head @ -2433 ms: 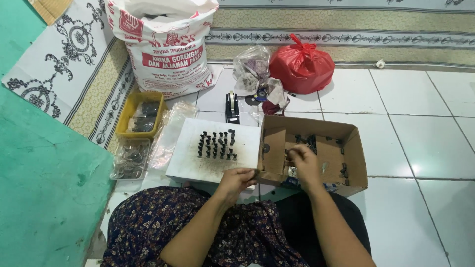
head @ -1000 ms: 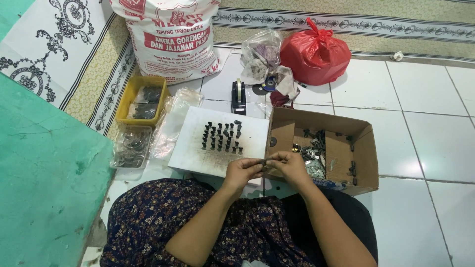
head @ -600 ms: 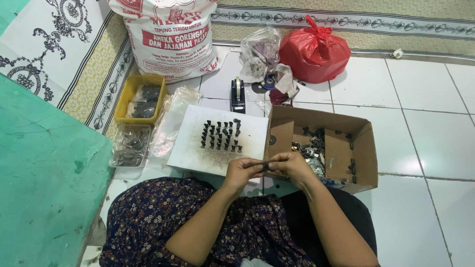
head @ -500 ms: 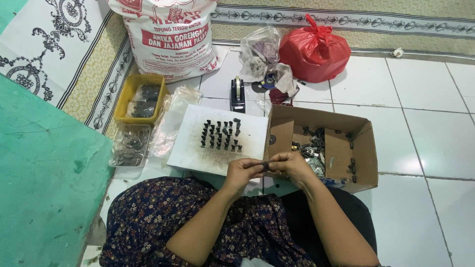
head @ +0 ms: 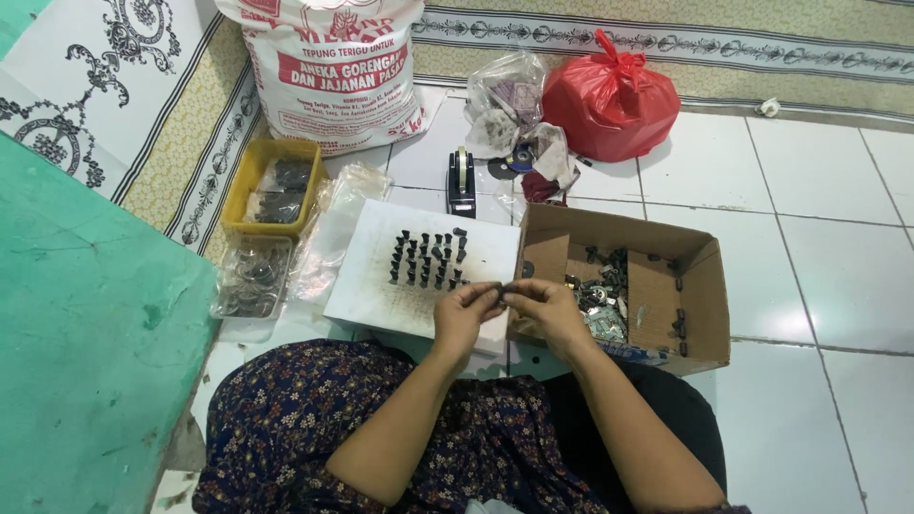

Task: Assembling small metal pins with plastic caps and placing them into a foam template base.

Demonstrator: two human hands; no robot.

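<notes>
Both hands meeting at the middle, left hand (head: 464, 312) and right hand (head: 545, 309) pinched fingertip to fingertip on a small dark part (head: 502, 288), too small to make out in detail. Held just above the near edge of the white board (head: 367, 286), right beside the near-left corner of the cardboard box (head: 700, 314). Standing in short rows on that board, a cluster of small dark pieces (head: 428, 259), upright and close together. Inside the box, a loose heap of metal bits (head: 598, 295), silvery and dark mixed. Beyond the board, a black tape dispenser (head: 462, 181) on the white tiled floor (head: 828, 266). Left of the board, crumpled clear plastic bags (head: 333, 228), a clear tray (head: 249, 278) of round pieces, and behind it a yellow tray (head: 271, 186) with dark contents. Further back, a big white printed sack (head: 333, 71), a clear bag (head: 509, 100) of odds and ends, and a knotted red plastic bag (head: 605, 95). Green surface (head: 86, 352) along the left side, patterned dark skirt (head: 314, 428) across the lap below.
</notes>
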